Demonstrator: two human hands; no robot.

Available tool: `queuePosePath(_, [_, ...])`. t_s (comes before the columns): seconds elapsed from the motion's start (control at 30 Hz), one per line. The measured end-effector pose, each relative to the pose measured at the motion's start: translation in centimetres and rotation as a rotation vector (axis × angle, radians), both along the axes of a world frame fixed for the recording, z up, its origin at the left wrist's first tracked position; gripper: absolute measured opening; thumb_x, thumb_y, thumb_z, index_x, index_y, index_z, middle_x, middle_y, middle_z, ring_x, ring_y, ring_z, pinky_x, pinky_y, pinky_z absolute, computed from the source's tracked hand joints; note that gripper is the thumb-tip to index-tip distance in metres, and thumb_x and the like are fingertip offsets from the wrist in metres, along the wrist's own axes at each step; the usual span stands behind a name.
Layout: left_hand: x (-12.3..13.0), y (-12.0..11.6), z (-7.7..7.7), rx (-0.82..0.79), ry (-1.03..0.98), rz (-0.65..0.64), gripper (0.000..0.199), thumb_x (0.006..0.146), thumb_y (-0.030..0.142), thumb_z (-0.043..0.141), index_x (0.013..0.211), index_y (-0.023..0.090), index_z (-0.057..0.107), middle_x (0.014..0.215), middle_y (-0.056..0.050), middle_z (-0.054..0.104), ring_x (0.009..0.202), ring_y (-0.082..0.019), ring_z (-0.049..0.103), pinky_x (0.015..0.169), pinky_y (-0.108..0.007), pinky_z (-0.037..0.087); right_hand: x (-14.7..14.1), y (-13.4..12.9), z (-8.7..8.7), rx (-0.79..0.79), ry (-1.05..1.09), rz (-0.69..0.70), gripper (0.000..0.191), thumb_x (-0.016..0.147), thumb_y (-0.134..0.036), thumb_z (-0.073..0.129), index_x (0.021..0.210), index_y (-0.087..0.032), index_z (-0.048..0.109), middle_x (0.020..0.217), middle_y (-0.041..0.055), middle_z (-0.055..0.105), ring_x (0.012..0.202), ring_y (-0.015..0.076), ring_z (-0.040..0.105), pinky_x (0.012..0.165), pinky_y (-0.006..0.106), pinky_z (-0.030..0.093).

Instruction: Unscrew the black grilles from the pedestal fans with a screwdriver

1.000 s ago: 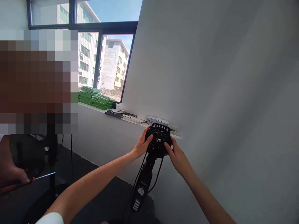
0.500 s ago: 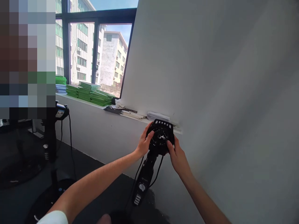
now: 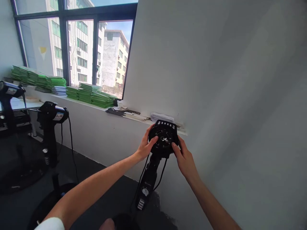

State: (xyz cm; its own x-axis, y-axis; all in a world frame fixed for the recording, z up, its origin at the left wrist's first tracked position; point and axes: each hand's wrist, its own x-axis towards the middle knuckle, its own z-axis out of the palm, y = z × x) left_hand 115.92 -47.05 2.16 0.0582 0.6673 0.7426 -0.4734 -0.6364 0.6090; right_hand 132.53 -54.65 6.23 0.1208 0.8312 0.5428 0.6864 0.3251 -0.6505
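In front of me stands a black pedestal fan [image 3: 150,179] without grille or blades, its control panel carrying a dial and a row of silver buttons. The round fan motor head [image 3: 163,145] faces up toward me, with a metal shaft at its centre. My left hand [image 3: 146,142] is closed around the head's left side, thumb on the front face. On the opposite edge, my right hand [image 3: 184,156] grips the same head, thumb also on the front. The fingers behind the housing are hidden. A black cord loops on both sides of the fan's neck.
On the left stand another black fan stand [image 3: 50,127] and a further fan stand [image 3: 8,102]. The window sill [image 3: 83,103] holds stacks of green sheets [image 3: 92,94] and flat papers [image 3: 161,117]. A white wall [image 3: 227,95] rises close on the right.
My view has shifted slightly, and the fan stands at the left now show. Both hands stay on the fan head, their grip nearly the same.
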Motion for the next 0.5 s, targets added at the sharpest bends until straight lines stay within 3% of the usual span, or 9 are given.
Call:
queuePosePath(0.23, [-0.1,-0.1,-0.1,0.044,0.005,0.063,0.062,0.098,0.056,0.06,0.15,0.024,0.046,0.151,-0.008,0.056,0.144,-0.027,0.047,0.125,-0.04,0.034,-0.2,-0.2,0.0,0.022,0.001,0.016,0.079,0.093,-0.073,0.043,0.151,-0.02,0.047,0.13,0.012,0.07,0.102,0.024,0.071,0.091,0.037,0.056])
queuePosePath(0.37, [-0.2,0.0,-0.1,0.03,0.042,0.056,0.069,0.098,0.065,0.054,0.154,0.025,0.041,0.159,-0.009,0.048,0.151,-0.027,0.04,0.128,-0.041,0.029,-0.4,-0.4,0.3,0.028,-0.011,0.014,0.077,0.094,-0.073,0.039,0.149,-0.02,0.049,0.128,0.0125,0.071,0.101,0.0237,0.071,0.085,0.035,0.056])
queuePosePath(0.5, [-2.4,-0.5,-0.7,0.064,0.022,0.041,0.079,0.096,0.076,0.041,0.16,0.031,0.032,0.167,-0.009,0.037,0.157,-0.027,0.03,0.131,-0.044,0.022,-0.1,-2.1,0.1,0.007,-0.025,-0.037,0.08,0.095,-0.074,0.038,0.152,-0.019,0.046,0.09,0.0085,0.076,0.08,0.0235,0.07,0.074,0.037,0.055])
